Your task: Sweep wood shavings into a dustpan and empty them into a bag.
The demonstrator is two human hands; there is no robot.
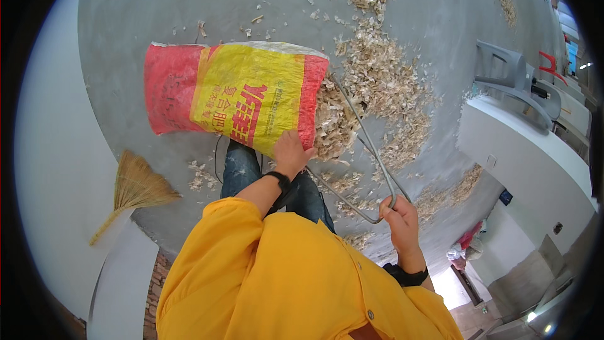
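Observation:
A woven plastic sack (255, 89), red and yellow with printed writing, lies on its side with its mouth towards the right. My left hand (290, 151) grips the near edge of that mouth, thumb over the red band. Pale dry flakes (337, 127), like papery husks, fill the opening and spill past it. My right hand (401, 217) is closed around the bend of a thin metal-rod frame (370, 146). One rod reaches up to the flakes at the sack's mouth; another runs back towards my left hand. The frame's far end is hidden among the flakes and the sack.
A long heap of loose flakes (382, 71) spreads over the grey concrete floor (141, 19) beyond the sack. A straw broom (141, 184) leans by the white wall (52, 151) at left. At right, a grey plastic chair (509, 75) stands beside a low white wall (519, 146).

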